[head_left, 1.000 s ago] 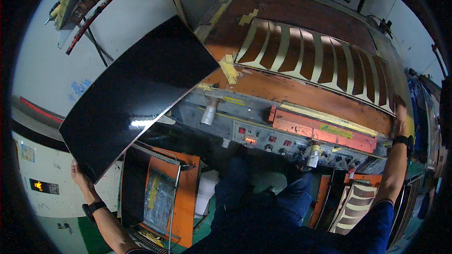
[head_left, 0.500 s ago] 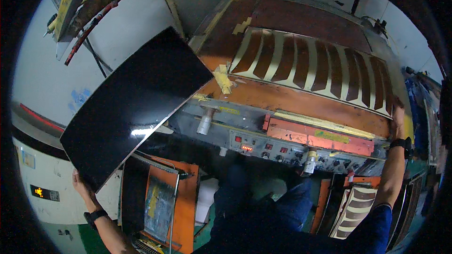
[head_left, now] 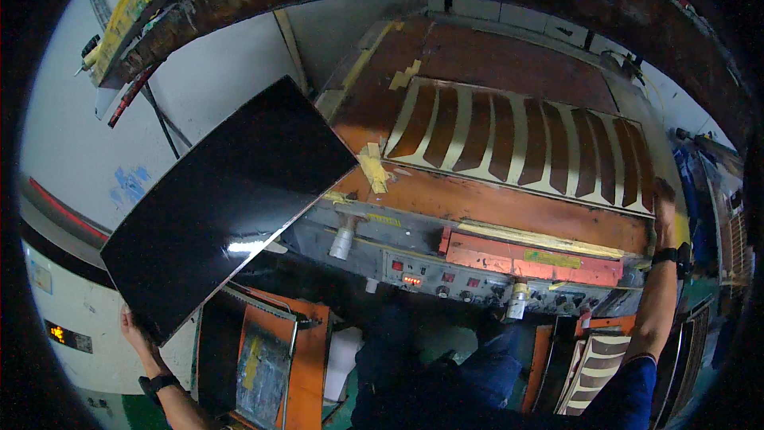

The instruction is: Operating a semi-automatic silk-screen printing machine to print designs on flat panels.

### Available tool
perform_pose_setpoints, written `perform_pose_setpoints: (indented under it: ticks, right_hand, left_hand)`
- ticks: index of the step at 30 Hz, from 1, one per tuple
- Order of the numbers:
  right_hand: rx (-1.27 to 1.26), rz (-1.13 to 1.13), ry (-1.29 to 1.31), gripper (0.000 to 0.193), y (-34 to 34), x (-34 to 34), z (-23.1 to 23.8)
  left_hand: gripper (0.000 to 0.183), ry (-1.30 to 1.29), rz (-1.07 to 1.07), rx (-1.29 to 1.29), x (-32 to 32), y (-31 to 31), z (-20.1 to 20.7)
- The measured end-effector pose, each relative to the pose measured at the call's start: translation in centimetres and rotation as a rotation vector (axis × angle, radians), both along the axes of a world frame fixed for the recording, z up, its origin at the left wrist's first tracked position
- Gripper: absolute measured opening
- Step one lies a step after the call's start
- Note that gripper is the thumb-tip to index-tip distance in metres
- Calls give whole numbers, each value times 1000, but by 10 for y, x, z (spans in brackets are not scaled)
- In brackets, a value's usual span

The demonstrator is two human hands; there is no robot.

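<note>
Worktop: broad and brown, it spread out in front of the person, the worktop (head_left: 485, 201) ending at a near edge above a grey control panel (head_left: 430, 275).
Black sheet: glossy and dark, the black sheet (head_left: 227, 199) was held aslant off the worktop's left side, its right-hand corner near the worktop's near left corner.
Striped sheet: cream with curved brown bands, the striped sheet (head_left: 532, 143) lay flat, its lower right corner close to the worktop's right edge.
Pink bar: the pink bar (head_left: 533, 259) ran along the worktop's near edge.
Hands: wide apart; the left hand (head_left: 134, 330) pinched the black sheet's bottom corner, while the right hand (head_left: 663, 201) was at the striped sheet's right end, whether gripping I couldn't tell.
</note>
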State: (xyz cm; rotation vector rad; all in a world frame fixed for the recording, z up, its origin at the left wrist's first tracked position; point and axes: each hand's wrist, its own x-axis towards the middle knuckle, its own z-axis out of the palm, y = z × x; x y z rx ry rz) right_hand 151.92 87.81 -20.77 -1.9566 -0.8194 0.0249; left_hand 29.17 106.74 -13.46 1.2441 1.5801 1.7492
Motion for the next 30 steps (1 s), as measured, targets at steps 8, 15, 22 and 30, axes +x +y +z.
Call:
perform_pose_setpoints:
  ticks: [8, 15, 22, 30]
  right_hand:
    - [24, 80, 34, 35, -7, 9, -4]
    - [-106, 56, -208, 42, -4, 45, -24]
    - [-97, 14, -214, 46, 2, 41, -25]
    - [130, -11, -444, 51, 60, -56, 6]
  left_hand:
    - [25, -51, 45, -37, 8, -2, 4]
    - [26, -35, 13, -8, 1, -7, 1]
    - [27, -20, 47, -30, 14, -11, 11]
    - [29, 86, 139, -31, 20, -23, 22]
